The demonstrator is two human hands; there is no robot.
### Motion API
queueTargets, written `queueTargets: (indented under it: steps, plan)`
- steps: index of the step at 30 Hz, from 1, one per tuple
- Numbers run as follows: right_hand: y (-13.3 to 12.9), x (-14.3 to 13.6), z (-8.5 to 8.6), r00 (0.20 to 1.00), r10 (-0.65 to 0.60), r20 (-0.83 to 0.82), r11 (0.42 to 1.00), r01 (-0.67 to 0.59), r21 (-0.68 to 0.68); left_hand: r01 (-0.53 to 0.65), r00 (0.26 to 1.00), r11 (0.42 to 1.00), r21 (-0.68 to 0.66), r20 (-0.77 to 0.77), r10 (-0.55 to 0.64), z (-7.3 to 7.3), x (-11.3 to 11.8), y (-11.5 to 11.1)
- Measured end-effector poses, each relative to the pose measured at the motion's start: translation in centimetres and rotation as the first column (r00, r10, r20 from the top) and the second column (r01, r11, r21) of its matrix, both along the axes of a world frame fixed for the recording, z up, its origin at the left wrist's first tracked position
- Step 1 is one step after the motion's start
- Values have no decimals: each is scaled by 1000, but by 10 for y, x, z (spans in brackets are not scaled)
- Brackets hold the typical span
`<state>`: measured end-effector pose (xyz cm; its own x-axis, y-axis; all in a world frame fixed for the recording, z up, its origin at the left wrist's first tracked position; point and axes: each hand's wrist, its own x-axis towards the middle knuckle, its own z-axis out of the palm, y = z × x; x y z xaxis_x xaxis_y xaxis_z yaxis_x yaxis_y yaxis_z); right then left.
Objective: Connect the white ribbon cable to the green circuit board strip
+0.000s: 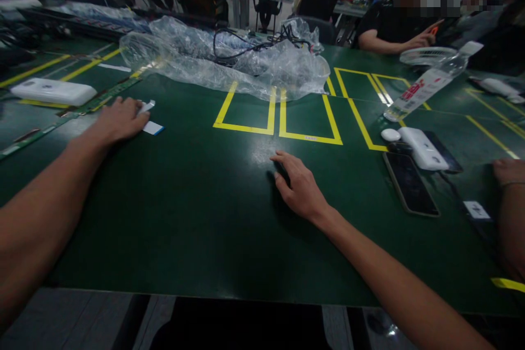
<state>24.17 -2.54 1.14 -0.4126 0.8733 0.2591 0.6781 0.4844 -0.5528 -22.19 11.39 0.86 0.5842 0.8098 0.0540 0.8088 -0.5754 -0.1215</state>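
Observation:
On the green table's left side, my left hand (122,119) is closed over a white flat ribbon cable (153,128). One silvery end sticks up between thumb and fingers, and a blue-tipped end lies below the thumb; the rest is hidden under the hand. Just behind the hand runs a long, narrow green circuit board strip (107,99). My right hand (298,183) hovers low over or rests on the table's middle, index finger stretched out and thumb apart, holding nothing. Nearest to it are the yellow tape outlines (309,138) on the tabletop.
Crumpled clear plastic wrap (246,68) with black cables (229,57) spreads across the back. A white device (53,91) sits left. To the right are a tilted-looking bottle (426,87), a phone (410,183) and a white power bank (424,149). Another person's arm (511,197) reaches in at right.

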Motion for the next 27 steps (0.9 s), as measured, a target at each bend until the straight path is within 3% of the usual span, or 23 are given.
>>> queueTargets:
  steps: [2,4,9,12,16,22,25,27]
  plan:
    - [0,-1,1,1000,0,9,1000,0,0,-100,994,994,49,50,97,-2,32,-2]
    - [1,-1,1,1000,0,14,1000,0,5,-107,992,993,45,71,104,-4,73,-10]
    - [2,-3,-1,1000,-4,25,1000,3,19,106,985,991,-85,146,-93,-6,180,-59]
    - [3,-4,-3,999,0,51,999,-2,37,226,958,968,-113,205,-200,-6,215,-90]
    - [2,-5,-8,988,61,145,996,-70,62,342,926,930,-136,217,-309,-6,226,-108]
    - [2,-5,-9,970,80,231,994,-96,57,425,875,896,-128,312,-371,-6,219,-103]
    - [2,-4,-7,969,79,234,994,-94,50,399,865,908,-128,382,-326,-5,214,-97]
    - [2,-4,-5,967,87,240,993,-102,52,309,889,943,-123,390,-240,-4,206,-86]
